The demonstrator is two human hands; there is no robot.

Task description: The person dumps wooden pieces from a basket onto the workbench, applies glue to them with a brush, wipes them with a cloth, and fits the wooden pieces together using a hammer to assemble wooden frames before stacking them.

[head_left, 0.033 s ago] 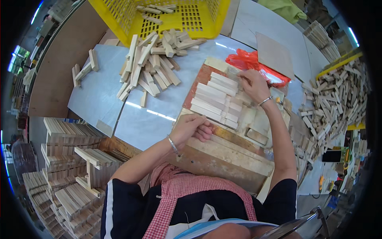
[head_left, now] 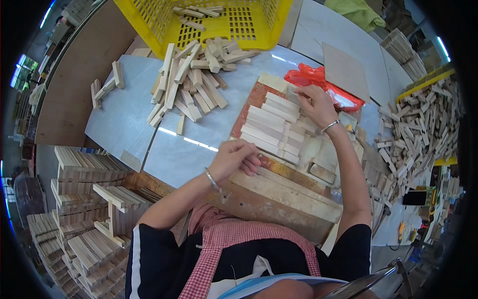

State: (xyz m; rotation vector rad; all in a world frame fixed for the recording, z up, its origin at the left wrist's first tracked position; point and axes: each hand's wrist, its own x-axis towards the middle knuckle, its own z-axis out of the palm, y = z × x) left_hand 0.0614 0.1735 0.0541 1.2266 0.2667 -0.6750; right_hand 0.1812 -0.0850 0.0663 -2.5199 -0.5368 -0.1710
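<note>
Light wooden sticks [head_left: 264,121] lie side by side in a row on a worn board with a reddish-brown panel [head_left: 253,98]. Shorter pale pieces [head_left: 293,139] line up against their right ends. My left hand [head_left: 236,158] is closed by the near left corner of the row, its fingers curled and nothing visible in them. Over the far right end of the row, my right hand [head_left: 318,105] has thumb and forefinger drawn together. Whatever may be between those fingertips is too small to make out.
A loose heap of sticks [head_left: 191,84] spills before a yellow crate [head_left: 164,30]. A red plastic bag [head_left: 308,75] lies beyond my right hand, partly under a flat panel [head_left: 346,70]. Stacked wood [head_left: 89,169] stands at left; another big stick pile [head_left: 423,119] is at right.
My left hand has shifted slightly down, away from the near stick's end. The whole view has moved a little; my right hand stays at the far end of the row.
</note>
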